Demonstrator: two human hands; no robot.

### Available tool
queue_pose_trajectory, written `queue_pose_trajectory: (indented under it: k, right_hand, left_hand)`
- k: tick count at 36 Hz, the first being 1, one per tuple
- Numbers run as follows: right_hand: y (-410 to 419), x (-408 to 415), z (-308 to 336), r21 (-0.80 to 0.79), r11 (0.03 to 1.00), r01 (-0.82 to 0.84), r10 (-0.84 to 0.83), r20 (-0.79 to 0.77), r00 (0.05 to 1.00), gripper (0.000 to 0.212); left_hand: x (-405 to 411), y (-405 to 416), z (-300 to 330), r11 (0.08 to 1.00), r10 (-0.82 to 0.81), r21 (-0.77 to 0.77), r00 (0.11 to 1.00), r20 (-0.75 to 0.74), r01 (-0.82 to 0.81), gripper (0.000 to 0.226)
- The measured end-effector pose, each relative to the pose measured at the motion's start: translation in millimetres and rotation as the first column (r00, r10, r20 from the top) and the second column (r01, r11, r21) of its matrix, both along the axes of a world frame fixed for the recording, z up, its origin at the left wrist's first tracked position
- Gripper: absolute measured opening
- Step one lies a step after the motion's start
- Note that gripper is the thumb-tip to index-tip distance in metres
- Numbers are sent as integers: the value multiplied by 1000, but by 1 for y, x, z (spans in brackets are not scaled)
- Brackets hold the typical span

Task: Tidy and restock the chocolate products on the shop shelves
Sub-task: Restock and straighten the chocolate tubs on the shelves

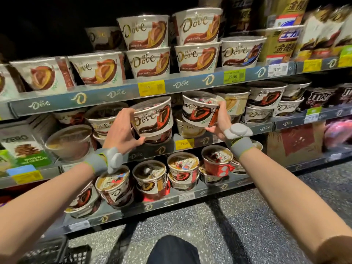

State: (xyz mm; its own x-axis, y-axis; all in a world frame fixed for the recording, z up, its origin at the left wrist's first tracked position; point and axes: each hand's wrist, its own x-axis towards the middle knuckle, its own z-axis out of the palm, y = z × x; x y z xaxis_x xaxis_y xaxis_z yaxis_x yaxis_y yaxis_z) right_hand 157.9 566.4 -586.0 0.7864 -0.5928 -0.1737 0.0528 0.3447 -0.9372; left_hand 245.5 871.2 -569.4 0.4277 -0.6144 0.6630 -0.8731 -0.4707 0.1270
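Shop shelves hold rows of white Dove chocolate tubs. My left hand (122,130) grips a Dove tub with a dark red and brown swirl (154,117) by its left side, at the middle shelf (192,143). My right hand (221,121) holds a second, similar Dove tub (198,109) by its right side, just right of the first. Both tubs sit on top of other tubs in the stacks. Each wrist carries a grey band with a sensor.
The top shelf (122,94) carries stacked Dove tubs with caramel swirls. The lower shelf (171,201) has smaller tubs, some tilted. Green Zero chocolate boxes (22,147) stand at the left, M&M's tubs (320,98) at the right. A black basket (57,252) rests on the speckled floor.
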Motion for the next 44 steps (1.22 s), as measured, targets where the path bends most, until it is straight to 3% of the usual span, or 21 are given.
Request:
queue_pose_trajectory:
  k: [10,16,20,23,27,33,38,44]
  right_hand:
    - [14,-28,-6,-61,997,38,-41,-48,998,99]
    - [22,-26,-14,-82,997,13,-12,10,1000,71]
    - [33,-21,-13,-78,997,-9,7,-29,1000,77]
    - [42,-22,-9,-77,996,-49,48,-11,999,63]
    - [55,-26,-12,-93,992,-82,80,-33,996,66]
    - [71,-27,-16,-118,975,-189,175,-122,977,73]
    - [97,-27,-31,-171,911,-376,337,-223,915,66]
    - [168,-6,-50,-263,745,-613,548,-281,788,76]
  left_hand:
    - [-25,26,-9,999,-30,33,999,-37,32,73]
    - [-32,55,-16,997,-78,-25,990,-118,76,75]
    - [-31,74,-16,998,-60,-15,991,-121,59,74]
    - [-29,81,-16,999,-50,-5,994,-98,50,77]
    - [-29,93,-20,1000,-11,4,998,-67,11,77]
    - [-39,121,-22,1000,2,-13,998,-67,-3,82]
    - [-51,181,-37,999,5,-44,983,-183,-13,91]
    - [-76,247,-53,961,211,-124,943,-256,-249,92]
